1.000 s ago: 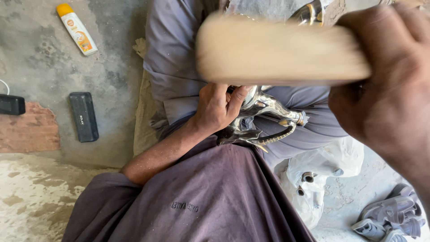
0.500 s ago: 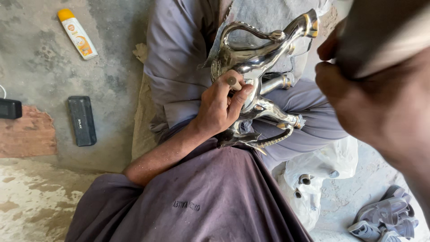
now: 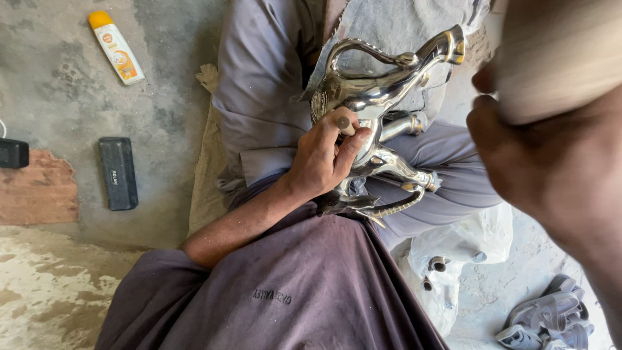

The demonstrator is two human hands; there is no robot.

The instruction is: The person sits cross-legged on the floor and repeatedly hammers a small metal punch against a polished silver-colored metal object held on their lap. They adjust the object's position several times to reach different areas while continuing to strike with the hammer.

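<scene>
My left hand (image 3: 322, 163) grips a shiny silver metal animal figurine (image 3: 379, 97) by its body, thumb pressed on its flank. The figurine rests over my lap, its curved neck and tail up and its horned head down by my knee. My right hand (image 3: 551, 178) is very near the camera at the right and blurred. It is closed around a pale wooden tool (image 3: 560, 55), held above and to the right of the figurine and not touching it. I sit cross-legged in grey-purple clothes.
On the concrete floor at left lie a white tube with a yellow cap (image 3: 115, 48), a black rectangular block (image 3: 118, 173), a small black object (image 3: 11, 153) and a brick (image 3: 35, 191). A white plastic bag (image 3: 463, 249) and grey sandals (image 3: 551, 317) lie at lower right.
The wooden tool in my right hand has swung from across the middle up to the top right, uncovering the figurine. My left hand has raised and turned the figurine slightly.
</scene>
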